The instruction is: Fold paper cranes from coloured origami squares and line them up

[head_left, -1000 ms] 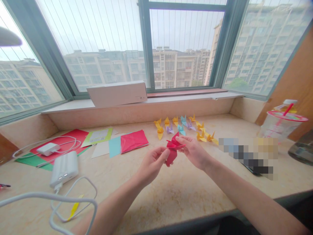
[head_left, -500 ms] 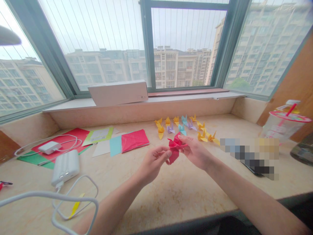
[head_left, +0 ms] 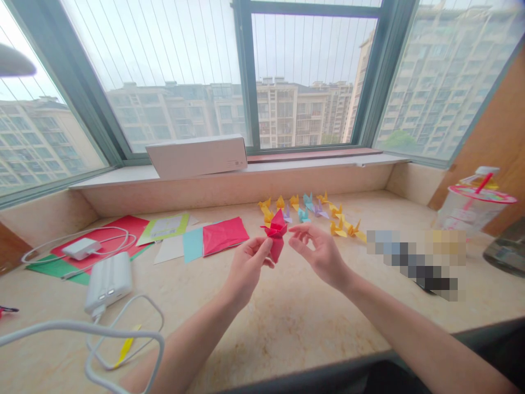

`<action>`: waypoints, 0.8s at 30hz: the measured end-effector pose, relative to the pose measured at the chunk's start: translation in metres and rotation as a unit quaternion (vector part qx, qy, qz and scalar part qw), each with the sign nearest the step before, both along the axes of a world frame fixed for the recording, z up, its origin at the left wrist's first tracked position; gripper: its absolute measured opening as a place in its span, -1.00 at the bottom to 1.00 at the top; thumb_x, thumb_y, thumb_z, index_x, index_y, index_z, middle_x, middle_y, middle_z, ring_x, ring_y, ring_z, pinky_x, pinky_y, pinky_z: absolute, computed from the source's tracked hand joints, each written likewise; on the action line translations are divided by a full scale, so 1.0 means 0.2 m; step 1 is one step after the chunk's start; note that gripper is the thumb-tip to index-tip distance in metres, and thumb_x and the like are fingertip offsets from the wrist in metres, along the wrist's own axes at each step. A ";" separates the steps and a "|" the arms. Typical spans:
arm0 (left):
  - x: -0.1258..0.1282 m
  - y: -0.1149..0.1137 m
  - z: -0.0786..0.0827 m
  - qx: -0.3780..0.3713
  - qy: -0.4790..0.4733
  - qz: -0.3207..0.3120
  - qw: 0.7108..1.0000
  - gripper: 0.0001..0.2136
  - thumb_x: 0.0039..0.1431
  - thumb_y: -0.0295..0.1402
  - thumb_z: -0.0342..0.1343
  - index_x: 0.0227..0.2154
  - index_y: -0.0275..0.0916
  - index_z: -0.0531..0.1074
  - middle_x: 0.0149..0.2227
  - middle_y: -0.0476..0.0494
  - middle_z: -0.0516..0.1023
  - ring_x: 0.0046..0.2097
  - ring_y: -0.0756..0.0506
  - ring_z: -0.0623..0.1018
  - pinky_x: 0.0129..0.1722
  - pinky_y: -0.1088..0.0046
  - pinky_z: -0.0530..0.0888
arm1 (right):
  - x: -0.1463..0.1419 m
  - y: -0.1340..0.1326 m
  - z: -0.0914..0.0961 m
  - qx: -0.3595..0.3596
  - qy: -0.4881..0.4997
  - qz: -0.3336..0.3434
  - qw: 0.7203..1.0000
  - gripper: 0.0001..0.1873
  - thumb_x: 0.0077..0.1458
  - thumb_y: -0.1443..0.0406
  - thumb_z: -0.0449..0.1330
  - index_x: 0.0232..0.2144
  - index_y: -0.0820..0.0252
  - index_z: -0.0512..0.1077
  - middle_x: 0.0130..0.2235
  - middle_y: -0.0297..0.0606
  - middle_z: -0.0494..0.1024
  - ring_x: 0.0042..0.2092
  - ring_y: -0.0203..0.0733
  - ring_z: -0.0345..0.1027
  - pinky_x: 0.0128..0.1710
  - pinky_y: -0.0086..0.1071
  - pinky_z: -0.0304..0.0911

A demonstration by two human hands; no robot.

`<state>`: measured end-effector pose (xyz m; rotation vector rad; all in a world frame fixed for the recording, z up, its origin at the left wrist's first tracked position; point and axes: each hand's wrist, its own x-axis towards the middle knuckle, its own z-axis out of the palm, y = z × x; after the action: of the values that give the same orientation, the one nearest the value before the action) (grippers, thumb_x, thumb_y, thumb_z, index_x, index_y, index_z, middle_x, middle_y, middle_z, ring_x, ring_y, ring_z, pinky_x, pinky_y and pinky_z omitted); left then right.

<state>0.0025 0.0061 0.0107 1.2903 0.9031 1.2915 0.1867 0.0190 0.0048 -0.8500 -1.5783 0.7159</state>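
A red origami crane (head_left: 278,232) is pinched between the thumb and fingers of my left hand (head_left: 251,266), held up above the stone counter. Its folded points spread out above my fingertips. Just to its right, my right hand (head_left: 318,254) is apart from the paper, fingers curved and parted, with nothing in them. Behind the hands stand several finished paper cranes: yellow ones (head_left: 337,227), blue ones (head_left: 304,215) and purple ones (head_left: 321,209). The red crane partly hides some of them.
To the left lie a stack of red paper (head_left: 225,236), loose coloured sheets (head_left: 168,227), a white charger (head_left: 82,248) and a power bank (head_left: 109,282) with cables. A white box (head_left: 197,156) rests on the sill. At right are a blurred-out dark object (head_left: 430,282) and a plastic cup (head_left: 471,213).
My right hand has let go of the red crane and moved slightly right. My left hand has turned the crane more upright and shifted it a little left.
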 end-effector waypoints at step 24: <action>0.02 -0.03 0.00 -0.042 0.003 -0.006 0.999 -0.64 0.14 -0.11 0.27 -0.19 -0.27 0.37 -0.33 -0.16 0.66 -0.32 -0.09 0.61 -0.24 0.38 0.47 | -0.02 -0.02 -0.01 0.057 -0.079 0.015 0.995 -0.83 0.21 0.18 0.24 -0.37 0.08 0.58 -0.36 -0.25 0.53 -0.29 -0.12 0.39 -0.25 -0.23 0.27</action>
<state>0.0064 0.0001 0.0117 1.2336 0.9422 1.2289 0.1829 0.0153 0.0033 -0.8156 -1.7584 0.5858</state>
